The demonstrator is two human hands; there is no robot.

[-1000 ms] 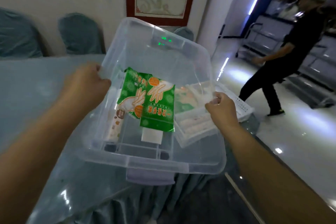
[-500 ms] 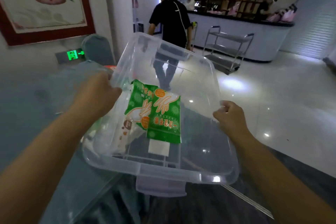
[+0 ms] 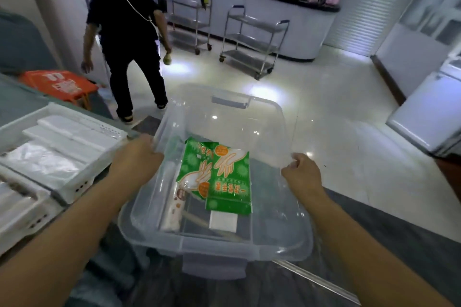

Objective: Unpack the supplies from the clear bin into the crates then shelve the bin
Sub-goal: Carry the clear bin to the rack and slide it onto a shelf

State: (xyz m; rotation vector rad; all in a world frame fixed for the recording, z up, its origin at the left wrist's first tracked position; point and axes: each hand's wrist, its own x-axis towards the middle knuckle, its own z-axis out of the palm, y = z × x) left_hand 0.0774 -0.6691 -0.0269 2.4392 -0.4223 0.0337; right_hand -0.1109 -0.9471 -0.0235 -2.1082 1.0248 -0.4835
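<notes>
Left hand [image 3: 136, 157], right hand [image 3: 300, 173] grasping side rims of clear plastic bin [image 3: 224, 244]; white slotted crates [image 3: 74, 154] left-centre, nearer left hand.

A person in dark clothing [image 3: 127, 40], wearing a white head-mounted device, walks away across the glossy white floor [image 3: 336, 112]. Two steel trolleys [image 3: 252, 42] stand near a long white bar [image 3: 262, 5] at the rear. An orange bag [image 3: 58, 85] lies at left. White cabinets [image 3: 429, 119] line the right side.
</notes>
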